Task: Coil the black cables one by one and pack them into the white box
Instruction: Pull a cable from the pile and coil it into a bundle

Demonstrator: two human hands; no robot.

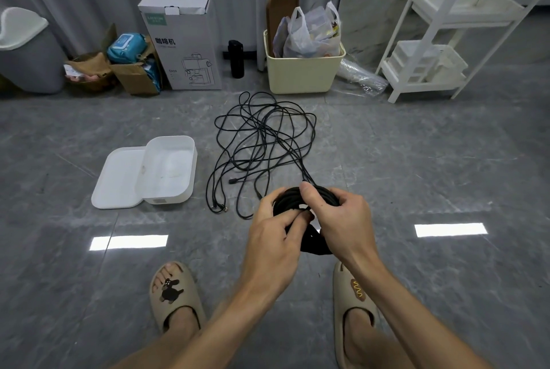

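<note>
White box (166,172) open on floor at left, lid (119,179) lying against its left side. Loose black cables (262,142) tangled just right of box. Left hand (273,237) and right hand (345,219) both gripping coiled cable (290,200) above floor, one strand running up into tangle.

Both hands, left (275,230) and right (342,217), grip a coiled black cable (290,200) (white box (169,169) open nearby).

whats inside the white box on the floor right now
The open white plastic box holds no cables: only its bare white bottom shows, with faint marks. Its near wall hides a strip of the bottom. The black cable coil is in both hands.
</note>
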